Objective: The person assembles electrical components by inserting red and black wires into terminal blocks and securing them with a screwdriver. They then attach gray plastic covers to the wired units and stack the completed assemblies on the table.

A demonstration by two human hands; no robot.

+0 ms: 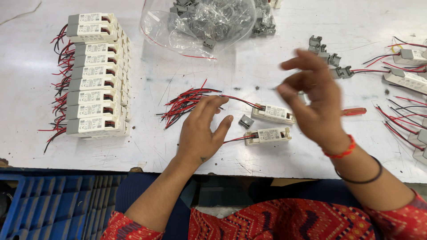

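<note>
My left hand [202, 129] rests flat on the white table, fingers spread, its fingertips on a loose bundle of red and black wires [187, 103]. It holds nothing. My right hand [313, 100] hovers above the table, blurred, fingers curled and apart, with nothing in it that I can see. Between the hands lie two small white driver boxes [272, 113] [269, 134], each with red and black leads, and a small grey clip [245, 121].
A stack of white driver boxes [95, 73] with wires stands at the left. A clear plastic bag of grey clips [209, 20] lies at the back. Loose grey clips [331, 60], a red-handled screwdriver [354, 111] and more wired boxes [407, 80] lie at the right. A blue crate [49, 206] sits below the table edge.
</note>
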